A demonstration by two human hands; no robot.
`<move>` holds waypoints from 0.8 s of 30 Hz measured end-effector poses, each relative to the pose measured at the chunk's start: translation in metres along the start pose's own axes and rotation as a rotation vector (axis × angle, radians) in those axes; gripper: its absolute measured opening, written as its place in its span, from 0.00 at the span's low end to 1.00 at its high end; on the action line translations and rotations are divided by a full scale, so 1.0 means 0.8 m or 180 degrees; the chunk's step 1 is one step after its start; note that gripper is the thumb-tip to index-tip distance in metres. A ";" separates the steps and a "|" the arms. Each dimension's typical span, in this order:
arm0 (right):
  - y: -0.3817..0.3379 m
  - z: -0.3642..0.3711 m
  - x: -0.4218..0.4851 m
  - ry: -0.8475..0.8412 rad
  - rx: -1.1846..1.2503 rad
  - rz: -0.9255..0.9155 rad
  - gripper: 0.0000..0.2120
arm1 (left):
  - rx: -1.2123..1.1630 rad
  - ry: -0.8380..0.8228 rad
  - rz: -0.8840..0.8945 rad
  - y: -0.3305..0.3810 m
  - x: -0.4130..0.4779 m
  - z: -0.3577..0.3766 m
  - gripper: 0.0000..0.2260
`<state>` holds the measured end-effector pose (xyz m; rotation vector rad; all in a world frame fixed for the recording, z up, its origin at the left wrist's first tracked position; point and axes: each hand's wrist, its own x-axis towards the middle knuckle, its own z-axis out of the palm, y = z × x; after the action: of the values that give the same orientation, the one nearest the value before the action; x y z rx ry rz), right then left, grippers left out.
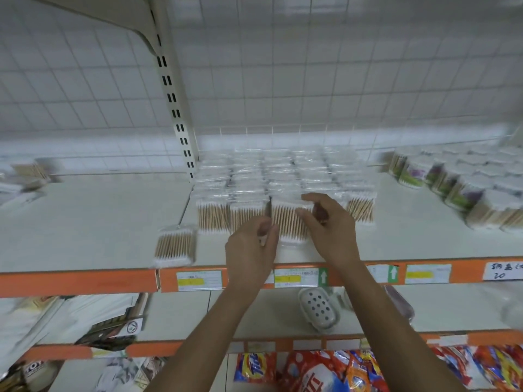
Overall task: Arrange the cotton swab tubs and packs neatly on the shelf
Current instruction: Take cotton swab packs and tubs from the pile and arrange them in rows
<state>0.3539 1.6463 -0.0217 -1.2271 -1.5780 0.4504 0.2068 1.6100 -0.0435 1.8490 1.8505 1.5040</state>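
Fingers of both hands pinch one clear pack of wooden cotton swabs (288, 222) from its sides, the left hand (250, 250) at the lower left edge and the right hand (328, 222) curled over the top right corner, probably to slide it square into the front row. That row fronts a block of matching packs (271, 176) filling the shelf (93, 210) behind. One stray pack (175, 246) lies flat to the left, out of line. Round cotton swab tubs (464, 179) stand grouped well to the right.
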 end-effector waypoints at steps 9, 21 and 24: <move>-0.006 0.002 0.003 0.0126 0.0628 0.0564 0.05 | -0.0230 -0.0164 -0.0207 0.002 0.004 -0.009 0.13; -0.025 0.015 -0.014 -0.0037 0.1570 0.1029 0.04 | -0.1251 -0.0308 -0.0588 0.029 0.012 -0.008 0.08; -0.018 0.008 -0.011 0.0261 0.0502 0.0395 0.15 | -0.1096 -0.0422 -0.0389 0.023 0.019 -0.010 0.09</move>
<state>0.3410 1.6345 -0.0173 -1.2108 -1.3754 0.5856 0.2104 1.6132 -0.0187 1.6045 1.5044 1.5049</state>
